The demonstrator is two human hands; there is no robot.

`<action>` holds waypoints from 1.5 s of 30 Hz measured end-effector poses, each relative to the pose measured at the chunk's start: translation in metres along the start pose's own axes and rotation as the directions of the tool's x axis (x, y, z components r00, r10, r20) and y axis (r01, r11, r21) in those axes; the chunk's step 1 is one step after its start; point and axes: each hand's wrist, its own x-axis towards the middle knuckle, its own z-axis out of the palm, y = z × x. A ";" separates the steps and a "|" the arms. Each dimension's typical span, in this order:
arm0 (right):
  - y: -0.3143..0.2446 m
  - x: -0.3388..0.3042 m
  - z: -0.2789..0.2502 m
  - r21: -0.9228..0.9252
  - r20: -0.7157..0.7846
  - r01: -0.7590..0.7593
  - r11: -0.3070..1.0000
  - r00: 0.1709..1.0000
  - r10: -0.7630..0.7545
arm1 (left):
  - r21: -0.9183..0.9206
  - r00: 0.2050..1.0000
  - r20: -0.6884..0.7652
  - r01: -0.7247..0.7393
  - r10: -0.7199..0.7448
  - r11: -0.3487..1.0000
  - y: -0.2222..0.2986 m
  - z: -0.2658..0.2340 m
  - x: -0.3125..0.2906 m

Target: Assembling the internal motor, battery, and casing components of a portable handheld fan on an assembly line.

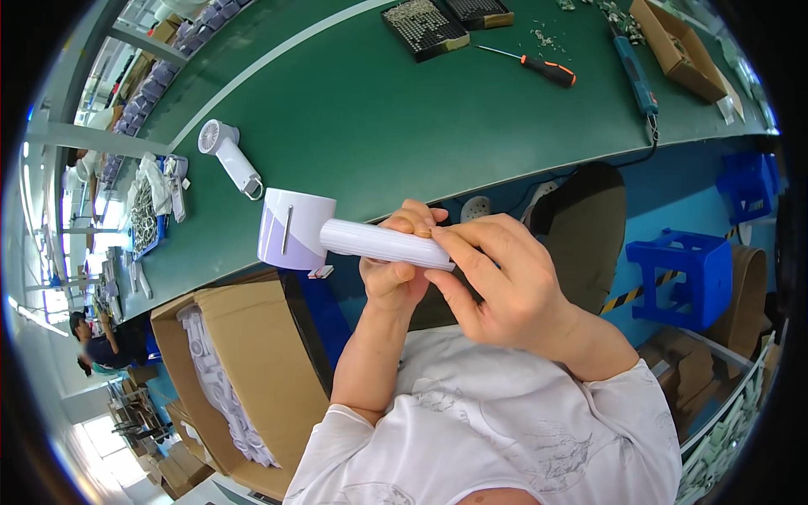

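Observation:
A white and lavender handheld fan (295, 229) is held level above my lap, at the near edge of the green table. Its round head points left, with a dark slot on the side that faces me. My left hand (389, 278) is closed around the ribbed handle from below. At the handle's right end, my right hand (509, 282) pinches with thumb and fingertips; any small part between them is hidden. Farther left on the table lies a second handheld fan (234, 164) with a wrist loop at its handle end.
An orange and black screwdriver (549, 71) lies near black screw trays (425, 29). To the right are a corded teal electric screwdriver (635, 76) and a cardboard tray (682, 50). An open carton (252, 362) of pale parts stands left of me; blue stools (686, 273) stand right.

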 end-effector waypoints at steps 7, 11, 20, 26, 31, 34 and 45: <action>-0.001 0.002 0.002 0.027 -0.041 -0.018 0.999 0.999 0.019 | -0.048 0.997 -0.080 0.019 -0.023 0.999 -0.001 0.010 -0.001; -0.003 -0.003 0.002 0.033 -0.035 -0.086 0.996 0.996 0.087 | -0.035 0.976 -0.184 0.113 -0.117 0.993 0.007 0.025 -0.004; -0.006 -0.008 0.007 0.244 0.025 -0.397 0.885 0.914 0.404 | -0.037 0.804 -0.527 0.302 -0.275 0.953 0.029 0.047 -0.008; 0.011 -0.021 0.002 0.677 0.379 -0.663 0.320 0.686 0.621 | 0.140 0.766 -0.609 0.362 -0.208 0.922 0.032 0.051 0.003; 0.017 -0.023 0.003 0.704 0.447 -0.687 0.180 0.625 0.640 | 0.287 0.760 -0.634 0.404 -0.144 0.869 0.023 0.046 0.005; 0.017 -0.019 0.003 0.612 0.459 -0.741 0.279 0.619 0.638 | 0.287 0.767 -0.622 0.410 -0.158 0.866 0.021 0.044 0.005; 0.034 0.002 0.019 -0.053 -0.208 0.045 0.998 0.977 -0.055 | 0.140 0.882 -0.457 0.201 -0.117 0.969 0.025 0.056 0.011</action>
